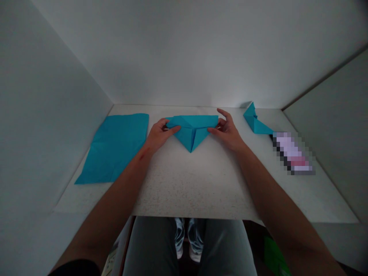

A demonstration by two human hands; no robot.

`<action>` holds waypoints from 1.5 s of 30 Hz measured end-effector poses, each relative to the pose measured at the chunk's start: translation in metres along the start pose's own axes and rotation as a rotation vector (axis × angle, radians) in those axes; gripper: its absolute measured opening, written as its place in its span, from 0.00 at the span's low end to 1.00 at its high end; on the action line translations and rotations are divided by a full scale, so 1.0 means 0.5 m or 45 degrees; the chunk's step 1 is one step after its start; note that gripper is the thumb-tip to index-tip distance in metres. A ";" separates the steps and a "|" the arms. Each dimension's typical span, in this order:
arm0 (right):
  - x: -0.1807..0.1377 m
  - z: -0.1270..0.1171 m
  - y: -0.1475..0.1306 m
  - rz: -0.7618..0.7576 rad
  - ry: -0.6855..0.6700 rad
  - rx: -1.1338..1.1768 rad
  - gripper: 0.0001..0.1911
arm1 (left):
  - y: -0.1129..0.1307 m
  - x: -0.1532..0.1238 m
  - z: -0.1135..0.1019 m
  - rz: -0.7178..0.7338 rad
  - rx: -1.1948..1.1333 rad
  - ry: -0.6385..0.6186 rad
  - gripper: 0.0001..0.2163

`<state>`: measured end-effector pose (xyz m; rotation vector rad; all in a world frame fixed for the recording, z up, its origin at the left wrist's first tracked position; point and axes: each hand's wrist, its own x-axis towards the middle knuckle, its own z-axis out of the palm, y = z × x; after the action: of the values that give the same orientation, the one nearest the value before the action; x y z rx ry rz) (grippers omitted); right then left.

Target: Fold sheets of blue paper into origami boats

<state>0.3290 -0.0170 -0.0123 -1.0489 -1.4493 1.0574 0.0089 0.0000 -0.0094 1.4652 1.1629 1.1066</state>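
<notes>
A folded sheet of blue paper (191, 132) is held between both hands over the far middle of the table. It has a straight band along its top and a triangular point facing me, with a seam down the middle. My left hand (161, 134) pinches its left corner, thumb on the upper face and fingers tucked behind. At the opposite corner, my right hand (225, 132) grips the paper with the thumb in front, while one finger is raised away from it. Whether the paper touches the tabletop is hard to tell.
Flat blue paper sheets (115, 149) lie at the left of the white table (195, 191). Toward the back right stands a folded blue paper piece (255, 122), near a phone (293, 153) whose screen is blurred. White walls (186, 53) enclose the back and sides.
</notes>
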 end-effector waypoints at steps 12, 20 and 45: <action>-0.006 -0.031 0.006 0.061 -0.111 -0.808 0.45 | -0.004 -0.009 -0.007 0.012 0.498 0.135 0.35; -0.022 0.004 0.002 -0.145 -0.111 -1.193 0.47 | 0.000 -0.028 0.023 0.187 0.764 0.084 0.55; -0.028 0.012 -0.017 -0.219 -0.372 -1.227 0.41 | 0.022 -0.039 0.017 0.291 1.106 -0.290 0.40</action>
<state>0.3238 -0.0333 -0.0078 -1.4093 -2.3375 0.3494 0.0160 -0.0217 -0.0018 2.3612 1.4094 0.5412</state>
